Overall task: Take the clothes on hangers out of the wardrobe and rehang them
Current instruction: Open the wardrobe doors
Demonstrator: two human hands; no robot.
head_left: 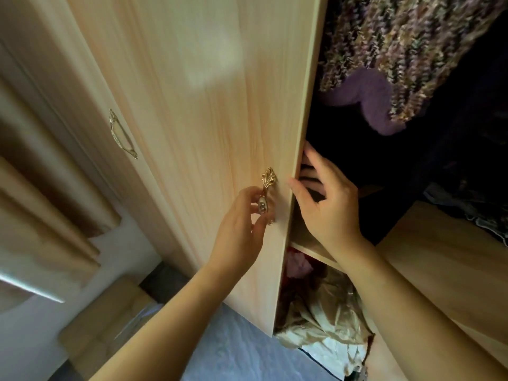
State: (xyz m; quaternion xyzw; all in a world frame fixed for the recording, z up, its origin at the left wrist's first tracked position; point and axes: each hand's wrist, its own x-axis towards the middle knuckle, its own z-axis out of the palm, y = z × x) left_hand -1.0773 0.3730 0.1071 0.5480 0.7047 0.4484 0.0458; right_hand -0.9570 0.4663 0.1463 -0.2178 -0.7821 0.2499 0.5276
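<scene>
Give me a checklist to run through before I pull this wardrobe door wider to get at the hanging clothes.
1. Left hand grips the handle: ok.
2. Right hand holds the door by its edge, fingers behind it: ok.
3. Door wide enough to lift clothes out: not ok, only part open.
4. Knit garment clear of the door edge: cannot tell.
5. Hangers in sight: cannot tell, none in frame.
6. Crumpled bag clear of the door's bottom corner: cannot tell.
</scene>
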